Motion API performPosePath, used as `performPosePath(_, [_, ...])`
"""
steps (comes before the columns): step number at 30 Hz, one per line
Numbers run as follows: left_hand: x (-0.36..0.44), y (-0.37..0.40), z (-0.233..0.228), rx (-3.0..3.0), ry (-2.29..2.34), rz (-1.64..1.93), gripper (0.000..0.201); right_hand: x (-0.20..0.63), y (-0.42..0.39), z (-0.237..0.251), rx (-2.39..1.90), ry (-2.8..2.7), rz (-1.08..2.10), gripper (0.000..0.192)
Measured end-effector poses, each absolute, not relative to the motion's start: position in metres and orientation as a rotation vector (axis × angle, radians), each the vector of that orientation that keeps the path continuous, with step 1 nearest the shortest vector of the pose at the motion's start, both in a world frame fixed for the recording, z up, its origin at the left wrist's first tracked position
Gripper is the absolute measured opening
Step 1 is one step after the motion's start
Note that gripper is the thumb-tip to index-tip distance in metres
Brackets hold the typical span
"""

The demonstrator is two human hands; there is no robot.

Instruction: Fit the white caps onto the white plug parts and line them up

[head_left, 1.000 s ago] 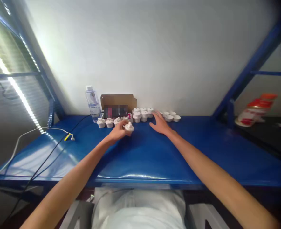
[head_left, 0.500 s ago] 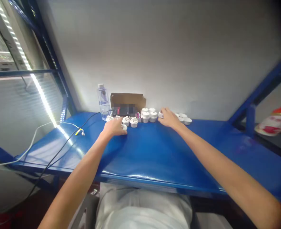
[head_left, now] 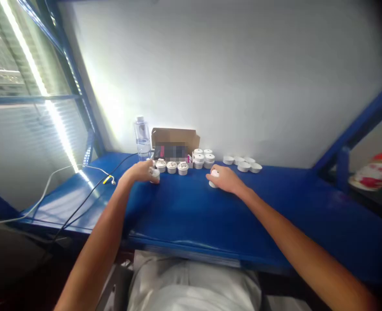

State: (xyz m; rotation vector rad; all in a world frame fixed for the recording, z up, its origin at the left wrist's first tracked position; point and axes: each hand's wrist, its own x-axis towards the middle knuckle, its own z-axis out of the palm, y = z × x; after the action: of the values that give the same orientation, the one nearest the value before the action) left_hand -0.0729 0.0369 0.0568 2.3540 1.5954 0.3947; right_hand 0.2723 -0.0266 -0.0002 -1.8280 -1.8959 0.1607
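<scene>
My left hand (head_left: 141,172) rests on the blue table (head_left: 191,207) and grips a small white plastic part (head_left: 155,174) at the left end of a row of white parts (head_left: 172,166). My right hand (head_left: 226,179) is closed over another white part (head_left: 214,174), lifted back from the rear group. Stacked white parts (head_left: 204,158) stand beside a cardboard box (head_left: 174,142). Several shallow white caps (head_left: 243,164) lie to the right by the wall.
A clear water bottle (head_left: 142,137) stands left of the box. Black and white cables (head_left: 81,190) with a yellow-tipped plug run across the table's left side. Blue shelf posts rise at both sides. A red-and-white packet (head_left: 375,172) lies on the right shelf.
My right hand reached to the caps at the back, took a white part and drew it toward me. My left hand moved left along the row with its part.
</scene>
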Motion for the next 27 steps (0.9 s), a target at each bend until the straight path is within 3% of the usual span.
performPosePath(4, [-0.015,0.01,0.043,2.557,1.225,0.299,0.06,0.264,-0.028,0.004,-1.806,-1.895,0.177,0.021])
performPosePath(10, [0.057,0.0,0.027,2.758,1.491,0.346,0.056,0.262,-0.032,0.008,-1.806,-1.872,0.169,0.023])
performPosePath(16, [0.069,0.011,0.029,2.68,1.589,0.445,0.066,0.265,-0.031,0.007,-1.77,-1.875,0.197,0.022])
performPosePath(20, [0.066,0.005,0.025,2.648,1.494,0.601,0.051,0.266,-0.028,0.005,-1.691,-1.811,0.22,0.023])
performPosePath(23, [0.064,-0.002,0.024,2.553,1.2,0.783,0.038,0.264,-0.025,0.003,-1.499,-1.588,0.546,0.037])
performPosePath(27, [0.065,-0.013,0.024,2.475,0.771,0.869,0.046,0.258,-0.025,0.0,-1.241,-1.223,1.044,0.052])
